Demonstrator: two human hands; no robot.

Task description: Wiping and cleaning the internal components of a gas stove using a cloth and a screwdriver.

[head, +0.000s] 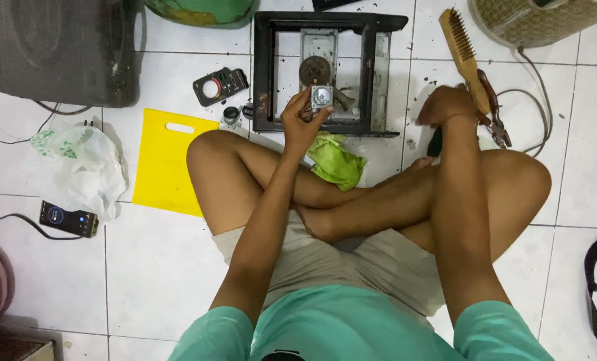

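At the far left a dark grey plastic case [61, 50] sits on the white tiled floor [158, 267], with a crumpled white plastic bag [81, 164] below it and a phone [68, 218] on a cable nearer the person. Next comes a flat yellow plastic sheet [168, 160] with a slot handle, and above it a small black meter [220, 85]. The person sits cross-legged, and the left hand [302, 120] is raised over the knee, its fingers pinched closed on a small square metal part [322, 97] with a round face, held up just in front of the black stove frame [265, 73]. Inside that frame a rusty round burner [314, 69] shows (partly hidden behind the held part). A green cloth [335, 160] lies between the legs and the frame. Further right, the right hand [445, 107] is curled shut around a dark handle whose tool I cannot make out, down near the floor. Just beside it lie a wooden wire brush [464, 50] and red-handled pliers [496, 117], with a grey cable [539, 107] looping past.
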